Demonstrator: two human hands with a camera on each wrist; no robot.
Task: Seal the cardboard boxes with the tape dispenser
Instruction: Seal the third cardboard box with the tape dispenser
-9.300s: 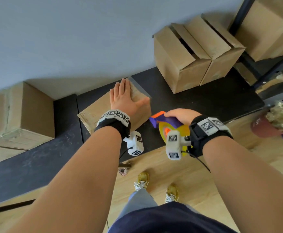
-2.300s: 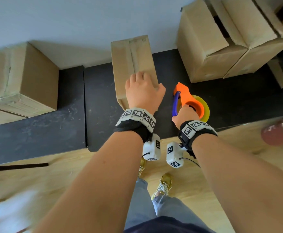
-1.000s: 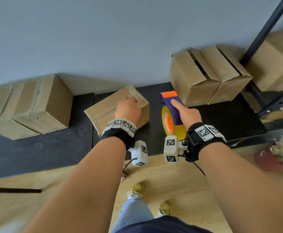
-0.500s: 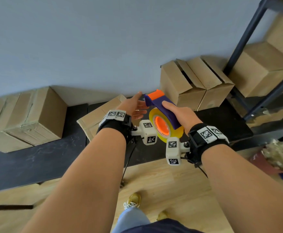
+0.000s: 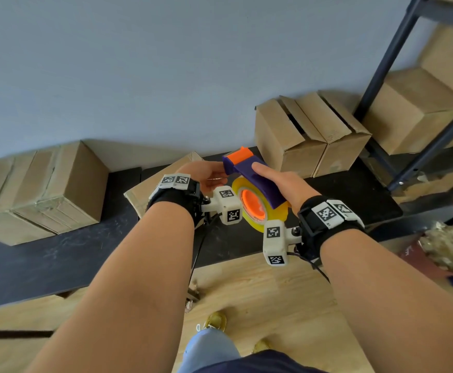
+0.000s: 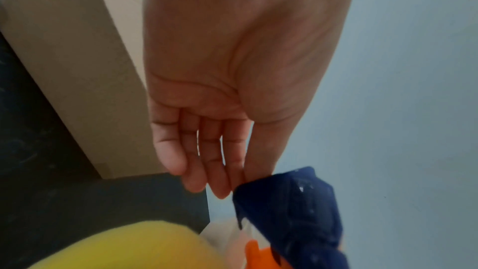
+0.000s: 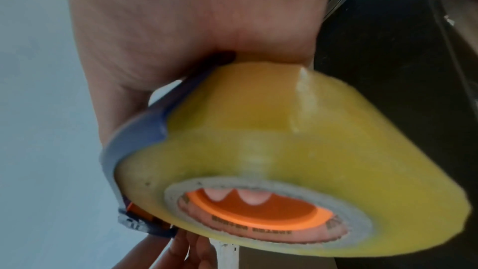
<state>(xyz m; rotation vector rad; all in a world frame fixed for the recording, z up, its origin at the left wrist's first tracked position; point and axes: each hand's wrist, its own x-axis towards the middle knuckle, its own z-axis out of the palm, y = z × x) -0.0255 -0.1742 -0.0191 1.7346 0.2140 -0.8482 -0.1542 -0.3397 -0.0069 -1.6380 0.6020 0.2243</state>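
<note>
Holding the purple-and-orange plastic tape dispenser (image 5: 249,181) with its yellow tape roll (image 7: 297,150) at centre frame, above the low brown cardboard box (image 5: 150,191).

The dispenser is gripped by the right hand (image 5: 281,184); its orange head is met by the straight fingers of the left hand (image 5: 206,175). The box is seen just beyond and below both hands, left hand nearer, its seam and long axis hidden. Any pulled tape end cannot be made out.
</note>
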